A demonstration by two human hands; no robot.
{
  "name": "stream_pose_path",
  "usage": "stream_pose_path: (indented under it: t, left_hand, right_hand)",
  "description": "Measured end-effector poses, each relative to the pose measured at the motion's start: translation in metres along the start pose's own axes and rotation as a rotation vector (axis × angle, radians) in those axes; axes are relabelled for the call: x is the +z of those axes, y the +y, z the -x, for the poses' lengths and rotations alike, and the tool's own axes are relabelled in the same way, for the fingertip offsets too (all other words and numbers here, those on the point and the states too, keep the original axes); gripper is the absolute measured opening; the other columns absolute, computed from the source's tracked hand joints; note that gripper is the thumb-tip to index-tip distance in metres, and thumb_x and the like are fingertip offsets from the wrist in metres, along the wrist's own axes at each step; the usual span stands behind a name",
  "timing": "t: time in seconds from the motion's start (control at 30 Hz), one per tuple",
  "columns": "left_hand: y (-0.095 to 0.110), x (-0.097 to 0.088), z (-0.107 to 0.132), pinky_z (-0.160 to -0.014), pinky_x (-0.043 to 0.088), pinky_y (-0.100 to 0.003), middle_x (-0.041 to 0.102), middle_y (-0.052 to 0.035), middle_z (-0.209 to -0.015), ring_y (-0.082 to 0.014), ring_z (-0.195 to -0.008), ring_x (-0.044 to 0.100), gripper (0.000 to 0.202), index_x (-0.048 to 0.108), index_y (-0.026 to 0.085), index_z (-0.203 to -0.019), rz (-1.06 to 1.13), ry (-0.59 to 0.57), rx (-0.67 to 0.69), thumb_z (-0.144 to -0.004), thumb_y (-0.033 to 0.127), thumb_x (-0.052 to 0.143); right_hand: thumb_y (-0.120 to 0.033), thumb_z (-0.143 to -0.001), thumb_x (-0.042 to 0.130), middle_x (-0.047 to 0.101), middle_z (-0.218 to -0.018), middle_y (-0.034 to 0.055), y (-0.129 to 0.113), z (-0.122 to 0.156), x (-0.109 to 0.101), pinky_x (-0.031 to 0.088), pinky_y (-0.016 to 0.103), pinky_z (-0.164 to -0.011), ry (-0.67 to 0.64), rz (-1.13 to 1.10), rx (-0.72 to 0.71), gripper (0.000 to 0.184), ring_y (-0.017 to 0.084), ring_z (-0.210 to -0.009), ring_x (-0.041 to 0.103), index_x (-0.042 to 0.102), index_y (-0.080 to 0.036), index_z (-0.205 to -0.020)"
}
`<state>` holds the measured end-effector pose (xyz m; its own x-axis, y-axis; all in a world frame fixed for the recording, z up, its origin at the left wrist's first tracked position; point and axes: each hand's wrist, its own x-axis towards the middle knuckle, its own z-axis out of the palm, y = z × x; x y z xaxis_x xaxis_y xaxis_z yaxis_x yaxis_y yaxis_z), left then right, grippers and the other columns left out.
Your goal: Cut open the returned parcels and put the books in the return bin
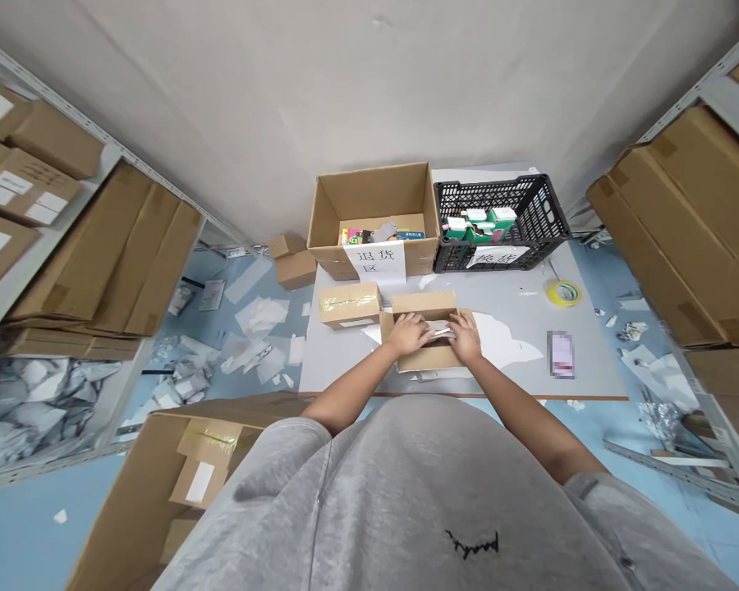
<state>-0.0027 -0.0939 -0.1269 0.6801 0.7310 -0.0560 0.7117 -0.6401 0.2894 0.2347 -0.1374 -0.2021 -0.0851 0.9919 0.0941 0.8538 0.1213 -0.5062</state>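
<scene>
1. Tabletop [332,353]: flat, smooth, pale grey.
2. Cardboard box [375,197]: deep, rectangular, open-topped; paper sign [382,261] on front.
3. Crate [452,259]: black latticed plastic.
4. Open carton [428,359]: brown cardboard, flaps spread, on tabletop.
5. Left hand [408,333], right hand [465,336]: bare, fingers bent over the carton's mouth; grip of either unclear.
6. Tape roll [553,294]: yellow ring.
7. Whitish item [442,332]: thin, between the hands.

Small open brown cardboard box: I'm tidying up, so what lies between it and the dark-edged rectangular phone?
In the head view, an irregular white paper sheet lies on the pale grey tabletop between box and phone.
</scene>
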Motion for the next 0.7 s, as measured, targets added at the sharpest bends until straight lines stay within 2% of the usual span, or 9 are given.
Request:
stream_pose_path:
  t: [0.1,0.3,0.4,0.47,0.57,0.63,0.7]
  left_hand:
    - [-0.004,-0.001,-0.007,-0.098,0.042,-0.040,0.067,-0.0128,-0.113,-0.0277,-0.113,0.056,0.035,0.077,0.018,-0.110,-0.062,-0.051,-0.005,-0.103,0.040,0.052]
    - [-0.003,-0.003,-0.011,-0.098,0.040,-0.040,0.067,-0.0155,-0.114,-0.0292,-0.115,0.055,0.025,0.079,0.013,-0.103,-0.132,-0.050,0.132,-0.096,0.027,0.059]
    - [-0.003,-0.005,-0.010,-0.099,0.039,-0.039,0.066,-0.0147,-0.115,-0.0281,-0.115,0.054,0.024,0.079,0.013,-0.100,-0.132,-0.055,0.088,-0.097,0.017,0.055]
    - [-0.005,-0.008,-0.010,-0.100,0.039,-0.039,0.065,-0.0127,-0.120,-0.0274,-0.118,0.053,0.025,0.079,0.016,-0.101,-0.078,-0.011,0.017,-0.100,0.019,0.055]
    - [-0.010,-0.016,-0.007,-0.105,0.038,-0.041,0.061,-0.0095,-0.130,-0.0273,-0.124,0.048,0.023,0.080,0.023,-0.102,0.044,0.094,-0.030,-0.102,0.034,0.059]
    - [-0.013,-0.021,-0.004,-0.106,0.038,-0.042,0.060,-0.0084,-0.130,-0.0271,-0.125,0.048,0.023,0.080,0.026,-0.100,0.108,0.123,-0.017,-0.101,0.039,0.061]
    - [-0.017,-0.023,0.000,-0.105,0.039,-0.042,0.062,-0.0085,-0.124,-0.0267,-0.121,0.051,0.024,0.081,0.026,-0.098,0.151,0.126,-0.024,-0.101,0.038,0.061]
  right_hand:
    - [-0.009,-0.079,0.061,0.066,-0.140,0.0102,-0.002,-0.005,-0.003,0.037,0.051,-0.116,0.002,0.041,0.005,0.031,0.034,-0.140,0.044,0.077,-0.021,-0.103]
    - [-0.015,-0.085,0.066,0.077,-0.106,0.0105,-0.005,-0.012,-0.009,0.039,0.043,-0.098,-0.030,0.124,0.052,0.014,0.032,-0.114,0.055,0.077,-0.021,-0.093]
    - [-0.018,-0.087,0.065,0.077,-0.099,0.0100,-0.006,-0.014,-0.011,0.036,0.041,-0.094,-0.063,0.163,0.057,0.010,0.030,-0.107,0.055,0.075,-0.021,-0.088]
    - [-0.020,-0.089,0.064,0.076,-0.095,0.0101,-0.007,-0.014,-0.013,0.036,0.042,-0.093,-0.084,0.176,0.046,0.010,0.030,-0.105,0.054,0.074,-0.021,-0.086]
    - [-0.020,-0.087,0.062,0.076,-0.096,0.0104,-0.009,-0.016,-0.016,0.036,0.045,-0.095,-0.107,0.161,0.024,0.012,0.031,-0.105,0.054,0.075,-0.023,-0.088]
    - [-0.017,-0.084,0.061,0.075,-0.097,0.0111,-0.013,-0.017,-0.019,0.037,0.047,-0.097,-0.134,0.134,0.026,0.017,0.033,-0.105,0.055,0.075,-0.023,-0.092]
    - [-0.014,-0.079,0.061,0.075,-0.105,0.0120,-0.018,-0.019,-0.025,0.037,0.048,-0.100,-0.134,0.080,0.033,0.030,0.034,-0.110,0.055,0.076,-0.022,-0.103]
